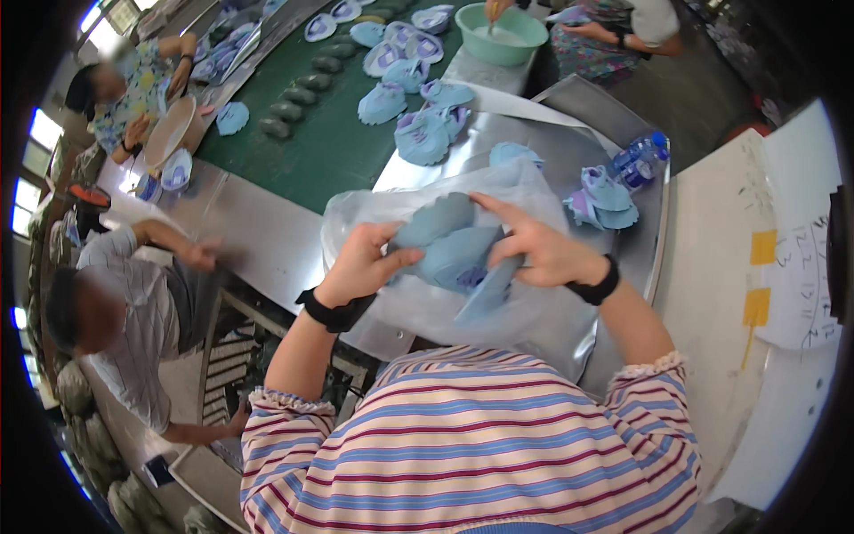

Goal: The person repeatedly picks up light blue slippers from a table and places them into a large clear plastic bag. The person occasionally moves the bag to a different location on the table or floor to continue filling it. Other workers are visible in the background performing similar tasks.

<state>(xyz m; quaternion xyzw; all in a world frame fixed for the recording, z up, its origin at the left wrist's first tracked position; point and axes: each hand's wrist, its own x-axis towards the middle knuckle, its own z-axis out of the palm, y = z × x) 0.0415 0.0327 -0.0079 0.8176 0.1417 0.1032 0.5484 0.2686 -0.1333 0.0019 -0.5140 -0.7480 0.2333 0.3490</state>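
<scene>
Above a clear plastic bag (356,222) lying on the metal tabletop, both my hands hold light-blue shoe uppers (454,254) with scalloped edges and some purple inside. My left hand (369,258) grips their left side, thumb on top and fingers beneath. On the right, my right hand (538,249) has its thumb and fingers around a folded flap, its index finger stretched along the upper edge. How many pieces are stacked between my hands is hard to tell. One more blue upper (516,156) lies just beyond the bag.
To the right stand a small stack of uppers (605,200) and water bottles (640,160). A green conveyor belt (329,160) carries more uppers (422,133) and a row of dark shoe lasts (285,111). Co-workers sit at left; another, at top, uses a green basin (503,40).
</scene>
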